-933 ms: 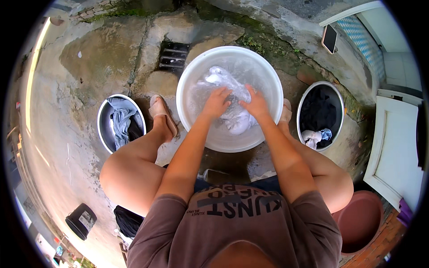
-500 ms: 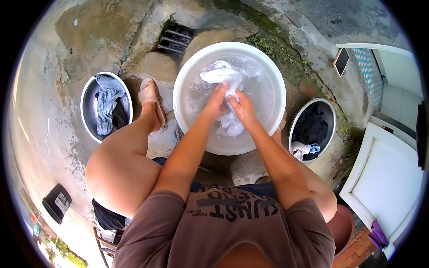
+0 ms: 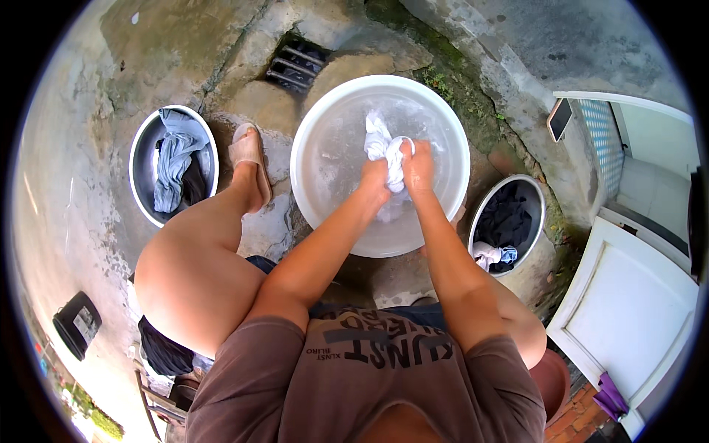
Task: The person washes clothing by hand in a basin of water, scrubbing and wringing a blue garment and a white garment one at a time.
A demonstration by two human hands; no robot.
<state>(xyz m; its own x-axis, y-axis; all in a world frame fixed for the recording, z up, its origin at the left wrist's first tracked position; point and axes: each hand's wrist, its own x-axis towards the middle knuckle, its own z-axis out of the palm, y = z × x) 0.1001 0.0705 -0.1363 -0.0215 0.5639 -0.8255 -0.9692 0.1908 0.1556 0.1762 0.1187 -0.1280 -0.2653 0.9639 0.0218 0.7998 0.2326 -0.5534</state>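
A twisted white wet cloth [image 3: 378,139] is gripped between my two hands over the large white basin [image 3: 464,159]. My left hand [image 3: 375,179] is closed on its lower left part, low over the basin. My right hand [image 3: 418,165] is closed round the right side, with a loop of the cloth against its fingers. One end of the cloth sticks up and away past my hands; another bunched part hangs between them. Cloudy water [image 3: 336,177] lies in the basin below. The fingertips are partly hidden by the cloth.
Left of my sandalled foot [image 3: 249,159] stands a metal basin [image 3: 134,173] with blue-grey and black clothes. Another metal basin [image 3: 543,214] at right holds dark clothes and a pale piece. A floor drain grate [image 3: 297,65] lies beyond. A white door [image 3: 628,303] stands far right.
My hands have gone from holding the cloth loosely bunched at the water to gripping it twisted, tighter together. My right hand has moved slightly right, and the cloth is gathered into a narrower bundle.
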